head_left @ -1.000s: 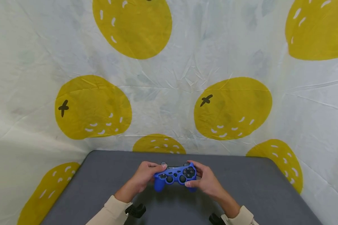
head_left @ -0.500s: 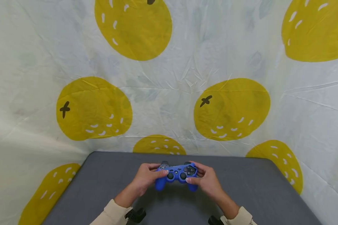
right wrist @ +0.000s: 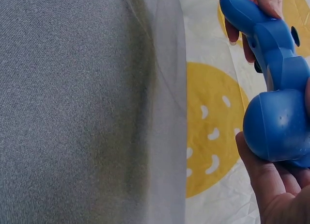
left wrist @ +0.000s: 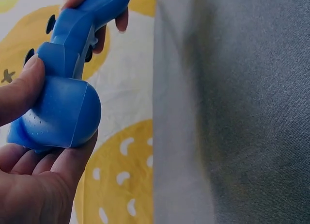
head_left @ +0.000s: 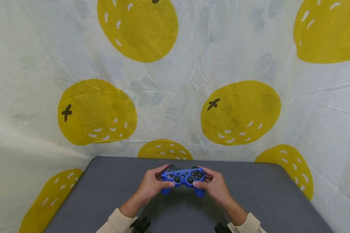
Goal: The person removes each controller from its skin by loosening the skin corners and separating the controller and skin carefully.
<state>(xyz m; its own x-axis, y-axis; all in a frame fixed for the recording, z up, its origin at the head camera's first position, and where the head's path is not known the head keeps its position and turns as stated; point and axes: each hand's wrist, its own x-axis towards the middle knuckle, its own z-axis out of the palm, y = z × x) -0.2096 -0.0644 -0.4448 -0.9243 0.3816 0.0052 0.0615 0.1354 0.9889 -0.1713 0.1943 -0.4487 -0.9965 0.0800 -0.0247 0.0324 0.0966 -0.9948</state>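
Observation:
Between both hands is a game controller in a blue cover, with black sticks and buttons facing up. My left hand grips its left side, the thumb lying on the front near the left stick. On the other end my right hand holds on, thumb beside the right stick and a finger along the top edge. In the left wrist view the blue grip sits between thumb and fingers. The right wrist view has the other rounded grip resting against the fingers.
Below the controller spreads a dark grey tabletop. A white cloth with large yellow fruit prints hangs behind and at both sides. Each wrist carries a black camera mount by its light sleeve.
The left thumb has slid down the controller's face, from its upper left edge to beside the left stick. The controller has levelled and shifted slightly; both hands keep hold of it.

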